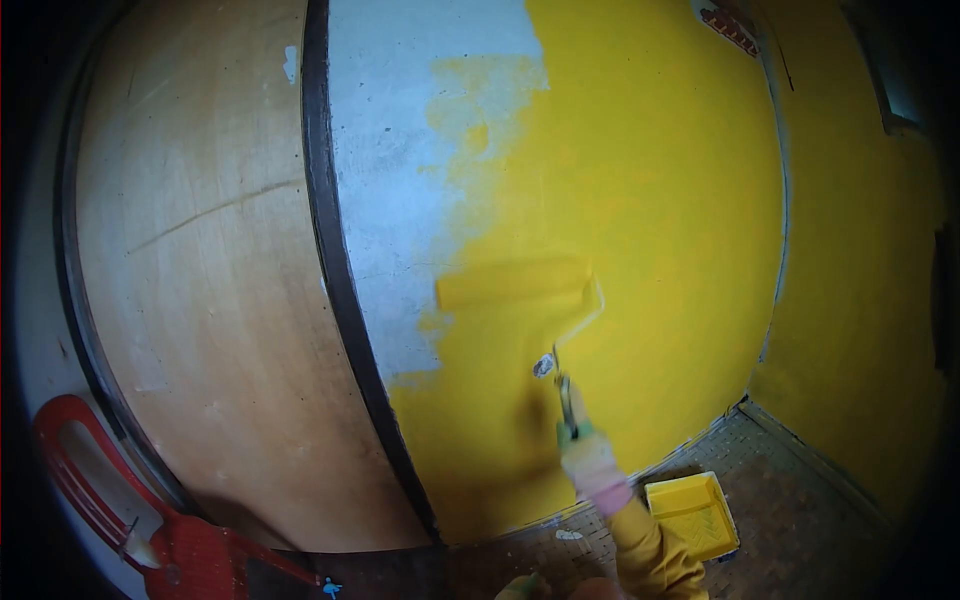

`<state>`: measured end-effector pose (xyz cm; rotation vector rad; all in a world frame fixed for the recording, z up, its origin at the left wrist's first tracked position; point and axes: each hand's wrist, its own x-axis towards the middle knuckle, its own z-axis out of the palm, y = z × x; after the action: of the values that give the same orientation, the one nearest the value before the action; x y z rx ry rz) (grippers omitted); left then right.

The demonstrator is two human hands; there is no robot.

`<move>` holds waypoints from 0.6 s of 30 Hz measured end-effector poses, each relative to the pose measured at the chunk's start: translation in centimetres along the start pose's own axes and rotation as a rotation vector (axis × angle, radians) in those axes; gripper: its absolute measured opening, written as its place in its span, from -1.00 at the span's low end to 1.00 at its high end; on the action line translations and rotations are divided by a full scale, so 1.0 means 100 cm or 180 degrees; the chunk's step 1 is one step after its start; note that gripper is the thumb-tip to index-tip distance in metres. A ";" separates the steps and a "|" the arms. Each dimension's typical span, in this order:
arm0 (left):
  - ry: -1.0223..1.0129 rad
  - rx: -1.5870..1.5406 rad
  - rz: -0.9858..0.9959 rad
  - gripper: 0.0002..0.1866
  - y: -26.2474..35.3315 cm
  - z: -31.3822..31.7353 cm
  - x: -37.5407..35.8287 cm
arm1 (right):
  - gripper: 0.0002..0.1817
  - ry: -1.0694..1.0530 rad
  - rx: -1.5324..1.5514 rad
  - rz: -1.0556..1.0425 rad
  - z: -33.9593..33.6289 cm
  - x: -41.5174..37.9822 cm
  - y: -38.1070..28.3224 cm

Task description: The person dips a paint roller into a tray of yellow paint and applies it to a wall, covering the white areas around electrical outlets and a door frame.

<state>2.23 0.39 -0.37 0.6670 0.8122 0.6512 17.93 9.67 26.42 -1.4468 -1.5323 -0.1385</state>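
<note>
My right hand (590,462), in a light glove with a pink cuff, is closed around the handle of a paint roller (515,282). Its yellow sleeve lies against the wall, near the ragged border between yellow paint (640,200) and bare pale grey-blue wall (385,200). The roller's bent wire frame runs down from the right end of the sleeve to the handle. A small pale patch (543,366) shows beside the wire. At the bottom edge, what looks like my left hand (518,588) is only partly in view, and its fingers cannot be made out.
A yellow paint tray (695,515) sits on the floor at lower right, near my right forearm. At lower left stands a red plastic chair (190,550) with a paintbrush (140,548) on it. A dark vertical trim (335,250) separates the wall from a wooden panel (210,300).
</note>
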 end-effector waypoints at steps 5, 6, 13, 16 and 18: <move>0.0024 0.0445 0.1368 -0.65 0.018 0.003 0.054 | -0.46 -0.0547 -0.0099 0.1007 0.021 -0.089 0.019; 0.0124 0.0559 0.1512 -0.65 0.031 0.010 0.049 | -0.48 -0.0548 0.0140 0.1116 0.029 -0.096 0.024; 0.0000 -0.0164 0.1330 -0.52 0.074 0.068 0.021 | -0.72 -0.0606 0.1338 0.1528 0.031 -0.048 0.025; 0.0307 -0.0413 0.0775 -0.50 0.055 0.067 0.006 | -0.74 -0.0356 0.1529 0.1746 0.025 -0.075 0.026; -0.0222 -0.0103 0.0563 -0.52 0.048 0.065 -0.005 | -0.75 -0.0176 0.1537 0.1662 0.021 -0.097 0.036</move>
<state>6.03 1.18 6.72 0.7337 0.6815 0.7951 17.81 5.34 16.79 -1.4033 -1.0809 0.5512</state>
